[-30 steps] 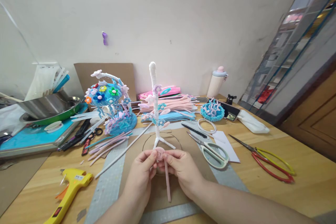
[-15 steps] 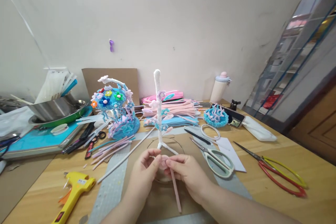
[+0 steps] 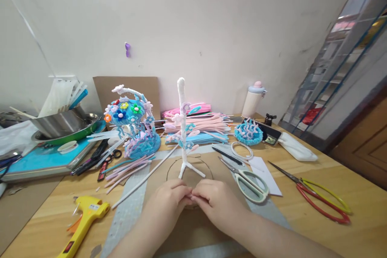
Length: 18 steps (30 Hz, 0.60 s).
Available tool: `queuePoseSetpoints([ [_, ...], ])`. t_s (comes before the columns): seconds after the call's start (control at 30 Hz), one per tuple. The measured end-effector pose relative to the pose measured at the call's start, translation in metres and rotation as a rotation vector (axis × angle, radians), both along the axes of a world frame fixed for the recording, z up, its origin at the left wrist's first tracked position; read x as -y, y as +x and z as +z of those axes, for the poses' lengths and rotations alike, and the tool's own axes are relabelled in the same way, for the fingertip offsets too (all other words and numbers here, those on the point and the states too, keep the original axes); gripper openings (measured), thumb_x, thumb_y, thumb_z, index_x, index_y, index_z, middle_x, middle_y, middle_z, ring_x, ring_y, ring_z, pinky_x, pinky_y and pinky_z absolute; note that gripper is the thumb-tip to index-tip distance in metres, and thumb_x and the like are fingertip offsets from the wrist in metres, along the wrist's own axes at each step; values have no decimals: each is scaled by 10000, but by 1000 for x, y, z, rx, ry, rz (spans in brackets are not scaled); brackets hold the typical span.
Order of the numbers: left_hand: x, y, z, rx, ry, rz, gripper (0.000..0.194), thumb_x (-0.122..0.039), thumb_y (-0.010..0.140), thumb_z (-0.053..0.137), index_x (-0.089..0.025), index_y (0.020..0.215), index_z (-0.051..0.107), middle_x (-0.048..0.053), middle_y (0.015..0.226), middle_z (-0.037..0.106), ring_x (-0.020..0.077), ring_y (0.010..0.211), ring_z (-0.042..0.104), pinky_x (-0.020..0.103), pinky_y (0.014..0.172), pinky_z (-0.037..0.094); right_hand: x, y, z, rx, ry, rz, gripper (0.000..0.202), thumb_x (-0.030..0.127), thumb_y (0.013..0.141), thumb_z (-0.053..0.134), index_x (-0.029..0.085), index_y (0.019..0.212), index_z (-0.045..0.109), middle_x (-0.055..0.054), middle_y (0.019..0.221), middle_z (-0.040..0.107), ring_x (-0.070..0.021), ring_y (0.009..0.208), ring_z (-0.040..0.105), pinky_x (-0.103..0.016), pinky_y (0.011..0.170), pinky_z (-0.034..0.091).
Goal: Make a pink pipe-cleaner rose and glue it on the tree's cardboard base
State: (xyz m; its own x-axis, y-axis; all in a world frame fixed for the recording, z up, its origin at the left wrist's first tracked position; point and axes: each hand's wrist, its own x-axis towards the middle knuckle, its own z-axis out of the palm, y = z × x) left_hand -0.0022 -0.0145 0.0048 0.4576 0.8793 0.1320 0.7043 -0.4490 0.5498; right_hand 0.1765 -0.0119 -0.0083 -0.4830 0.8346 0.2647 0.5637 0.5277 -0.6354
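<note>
My left hand and my right hand meet over the cardboard, knuckles up and fingertips pinched together. Between them is a pink pipe cleaner, almost wholly hidden by the fingers. Just beyond the fingertips stands a white fuzzy-wrapped stem on splayed legs. Small lilac, pink and blue pipe-cleaner flowers and leaves are attached along it. A circle drawn on the cardboard surrounds its foot and runs under my hands.
A yellow glue gun lies at left, near loose pipe cleaners and a flower-covered blue model. Pale-handled scissors and red-and-yellow-handled scissors lie right. Behind are pipe-cleaner bundles, a blue fringed piece and a bottle.
My hands have turned knuckles up and drawn closer together. The pink coil and its hanging tail, plain to see before, are now mostly covered by the fingers.
</note>
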Motion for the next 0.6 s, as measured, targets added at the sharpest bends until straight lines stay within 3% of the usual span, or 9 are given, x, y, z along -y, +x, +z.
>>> queuePoseSetpoints([
  [0.27, -1, -4, -2, -63, -7, 35, 224, -196, 852, 543, -203, 697, 705, 62, 735, 666, 205, 717, 610, 278, 666, 387, -2, -2, -8, 78, -24, 21, 226, 174, 906, 495, 195, 776, 679, -19, 772, 669, -149, 734, 610, -237, 651, 415],
  [0.43, -4, -5, -1, 36, -8, 86, 243, -219, 855, 528, -206, 682, 699, 48, 710, 639, 186, 697, 587, 265, 633, 379, -5, 4, 0, -7, 6, -9, 164, 165, 901, 526, 200, 846, 676, -17, 844, 666, -145, 797, 604, -239, 714, 435],
  [0.6, -4, -3, -1, 194, -29, 180, 192, -306, 818, 595, -223, 694, 717, 36, 667, 640, 177, 649, 566, 267, 610, 372, -7, 6, 7, -46, 143, -49, 157, 142, 862, 573, 207, 780, 689, -34, 853, 637, -177, 850, 569, -292, 758, 422],
])
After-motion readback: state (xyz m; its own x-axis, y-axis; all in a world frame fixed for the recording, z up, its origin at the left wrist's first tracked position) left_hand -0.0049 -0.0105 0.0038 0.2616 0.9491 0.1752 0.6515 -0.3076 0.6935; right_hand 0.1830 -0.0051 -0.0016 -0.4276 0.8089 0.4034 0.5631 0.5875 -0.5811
